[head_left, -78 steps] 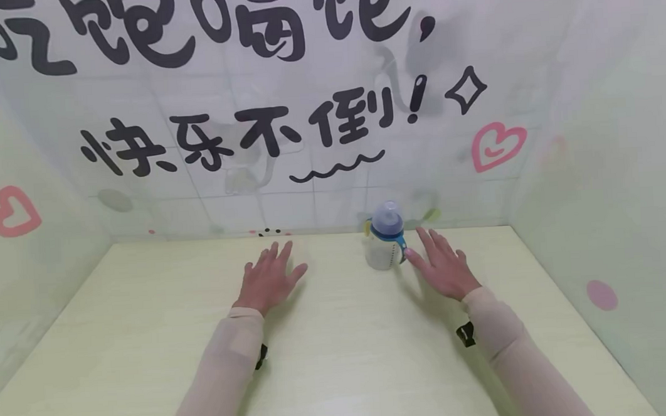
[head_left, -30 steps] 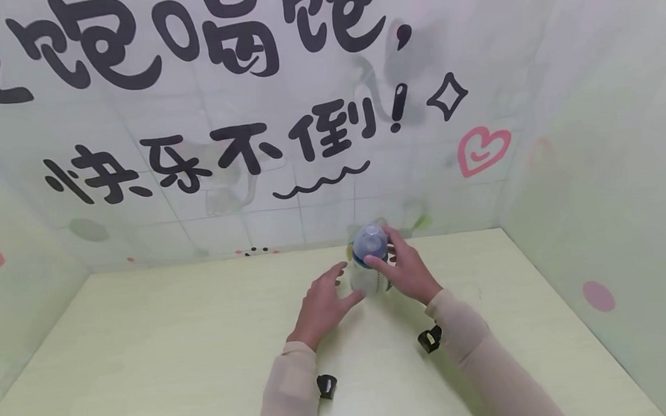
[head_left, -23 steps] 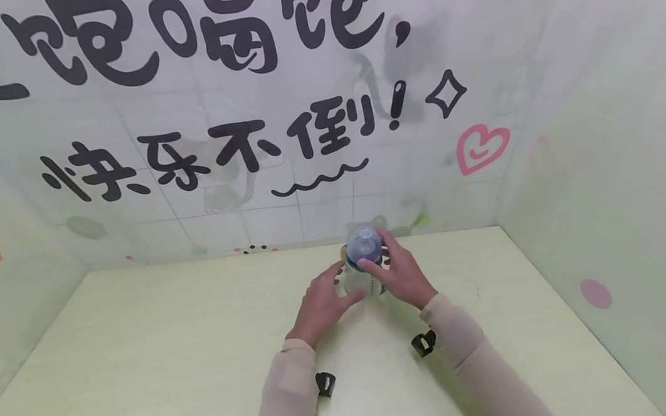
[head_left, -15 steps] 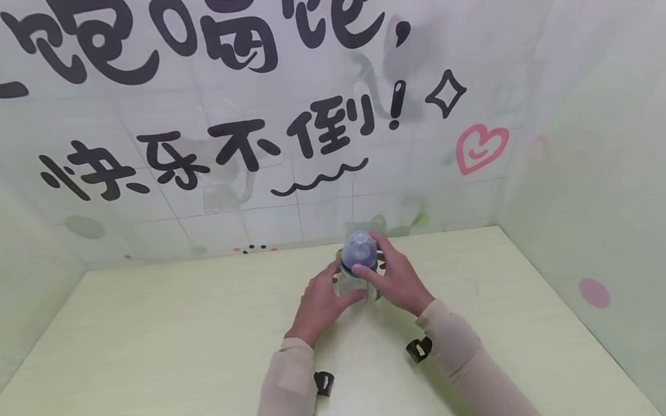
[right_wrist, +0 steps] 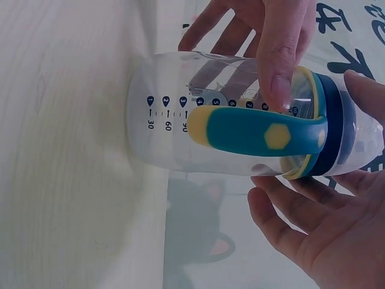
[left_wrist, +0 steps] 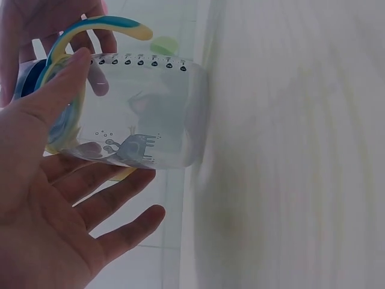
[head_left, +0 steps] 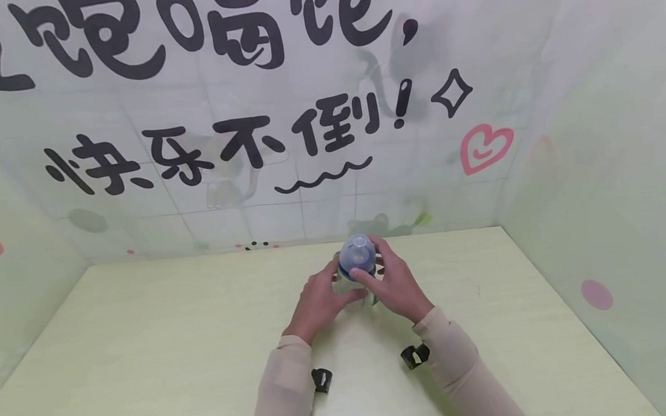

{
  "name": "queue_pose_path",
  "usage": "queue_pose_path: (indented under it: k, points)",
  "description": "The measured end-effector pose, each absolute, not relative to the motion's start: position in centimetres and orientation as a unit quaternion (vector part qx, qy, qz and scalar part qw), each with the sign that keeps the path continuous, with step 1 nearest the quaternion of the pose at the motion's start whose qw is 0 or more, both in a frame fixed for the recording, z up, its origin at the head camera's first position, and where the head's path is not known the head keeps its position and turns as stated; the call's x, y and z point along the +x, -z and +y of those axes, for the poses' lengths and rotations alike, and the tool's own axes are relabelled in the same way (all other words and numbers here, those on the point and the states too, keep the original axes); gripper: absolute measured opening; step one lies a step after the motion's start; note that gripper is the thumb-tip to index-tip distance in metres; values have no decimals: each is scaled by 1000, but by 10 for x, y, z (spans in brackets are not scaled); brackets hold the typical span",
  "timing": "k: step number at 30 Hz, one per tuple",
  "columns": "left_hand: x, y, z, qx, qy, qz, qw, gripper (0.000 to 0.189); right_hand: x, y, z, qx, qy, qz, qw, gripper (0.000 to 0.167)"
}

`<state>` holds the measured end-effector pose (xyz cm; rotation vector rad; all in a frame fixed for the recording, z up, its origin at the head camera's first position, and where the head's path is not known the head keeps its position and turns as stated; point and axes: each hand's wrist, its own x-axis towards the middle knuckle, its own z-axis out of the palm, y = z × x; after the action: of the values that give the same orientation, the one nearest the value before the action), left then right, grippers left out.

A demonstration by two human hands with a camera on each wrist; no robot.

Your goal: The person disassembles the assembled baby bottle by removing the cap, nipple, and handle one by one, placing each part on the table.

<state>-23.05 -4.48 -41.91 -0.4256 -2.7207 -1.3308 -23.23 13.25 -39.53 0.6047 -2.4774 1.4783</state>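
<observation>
A clear baby bottle (left_wrist: 168,108) stands nearly upright between my two hands, with measuring marks and a small animal print on its side. It has blue-and-yellow handles (right_wrist: 258,131) and a translucent bluish dome cap (head_left: 358,252) on top. My left hand (head_left: 317,300) holds the bottle's body from the left, thumb near the collar and fingers round the far side. From the right, my right hand (head_left: 396,286) grips around the cap, its thumb on the near side. The base is at or very close to the tabletop; I cannot tell whether it touches.
The pale wood-look table (head_left: 176,348) meets a back wall (head_left: 243,222) bearing large black lettering, just behind the bottle. Side walls (head_left: 609,187) rise at left and right. A black wrist device (head_left: 322,380) sits below my left wrist, another (head_left: 415,356) below my right.
Both hands, earlier apart and flat-fingered, have closed in on the bottle and taken hold. Over the last second the bottle has shifted left and slightly nearer, with the right hand following.
</observation>
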Motion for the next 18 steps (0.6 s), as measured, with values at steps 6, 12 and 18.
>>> queue_pose_path:
  k: [6,12,18]
  points:
    - [-231,418,-48,-142,422,-894,49,73,-228,391,130,200,-511,-831,86,67]
    - [-230,417,-50,-148,411,-898,63,65,-230,395,133,203,-513,-831,78,68]
    - [-230,413,-53,-160,398,-900,79,60,-230,392,137,221,-504,-831,82,65]
